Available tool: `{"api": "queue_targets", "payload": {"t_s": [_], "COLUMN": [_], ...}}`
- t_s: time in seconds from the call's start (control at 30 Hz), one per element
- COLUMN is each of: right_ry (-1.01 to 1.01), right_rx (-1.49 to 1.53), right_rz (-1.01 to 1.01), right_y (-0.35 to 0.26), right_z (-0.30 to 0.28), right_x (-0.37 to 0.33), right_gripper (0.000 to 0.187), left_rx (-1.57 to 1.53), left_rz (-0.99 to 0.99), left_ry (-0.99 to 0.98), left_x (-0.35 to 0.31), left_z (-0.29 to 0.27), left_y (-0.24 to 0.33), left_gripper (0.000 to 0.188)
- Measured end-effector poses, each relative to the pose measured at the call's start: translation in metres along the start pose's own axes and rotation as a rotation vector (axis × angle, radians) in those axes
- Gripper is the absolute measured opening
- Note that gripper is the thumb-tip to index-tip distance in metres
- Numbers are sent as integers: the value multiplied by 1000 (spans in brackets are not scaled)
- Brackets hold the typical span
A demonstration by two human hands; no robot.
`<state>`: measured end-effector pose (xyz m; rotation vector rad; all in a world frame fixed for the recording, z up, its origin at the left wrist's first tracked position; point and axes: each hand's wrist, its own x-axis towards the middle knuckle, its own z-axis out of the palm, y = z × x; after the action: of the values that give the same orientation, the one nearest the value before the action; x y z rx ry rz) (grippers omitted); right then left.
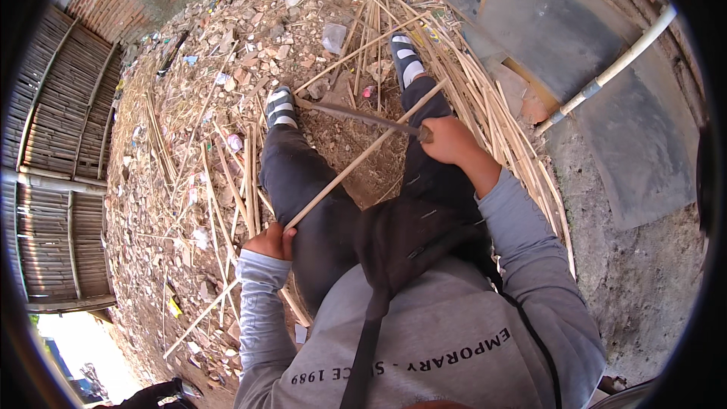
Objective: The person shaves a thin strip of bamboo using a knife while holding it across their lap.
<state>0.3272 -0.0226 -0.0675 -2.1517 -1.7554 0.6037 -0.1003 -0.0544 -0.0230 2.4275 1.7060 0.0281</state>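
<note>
A long, thin bamboo strip [331,187] runs slantwise across my legs, from lower left to upper right. My left hand [270,242] is closed around it beside my left thigh, and its lower end appears to come out behind the hand. Over my right knee, my right hand [448,141] grips the handle of a long-bladed knife, likely a machete [356,114]. Its dark blade points left, towards my left foot, and crosses the strip near the handle. Whether blade and strip touch I cannot tell.
Loose bamboo strips [485,110] lie heaped along my right leg, with more crossed beyond my feet. Rubble and litter cover the ground [204,106]. A bamboo wall [57,136] stands left; dark sheets [553,23] and a pale pole [613,68] are at right.
</note>
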Motion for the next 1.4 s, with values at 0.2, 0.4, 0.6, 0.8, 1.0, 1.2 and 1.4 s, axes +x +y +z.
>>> {"api": "queue_targets", "payload": {"t_s": [0.2, 0.4, 0.6, 0.8, 1.0, 1.2, 1.4], "right_ry": [206, 142, 295, 128, 205, 133, 199], "right_rx": [38, 2, 177, 28, 138, 79, 260], "right_rz": [113, -10, 71, 17, 131, 63, 160], "right_y": [32, 16, 39, 37, 46, 49, 56], "right_z": [2, -11, -7, -11, -4, -14, -7], "right_x": [13, -8, 6, 0, 2, -7, 9], "right_gripper": [22, 17, 18, 21, 24, 27, 27], "left_rx": [-28, -84, -86, -100, -93, -125, -120], "left_rz": [45, 101, 67, 62, 87, 110, 59], "left_ry": [29, 100, 70, 82, 66, 115, 52], "left_x": [6, 4, 5, 3, 5, 6, 7], "left_z": [-2, 8, 5, 10, -2, 8, -1], "left_y": [-2, -8, -7, -9, -3, -6, 0], "left_gripper": [38, 37, 37, 37, 36, 36, 37]}}
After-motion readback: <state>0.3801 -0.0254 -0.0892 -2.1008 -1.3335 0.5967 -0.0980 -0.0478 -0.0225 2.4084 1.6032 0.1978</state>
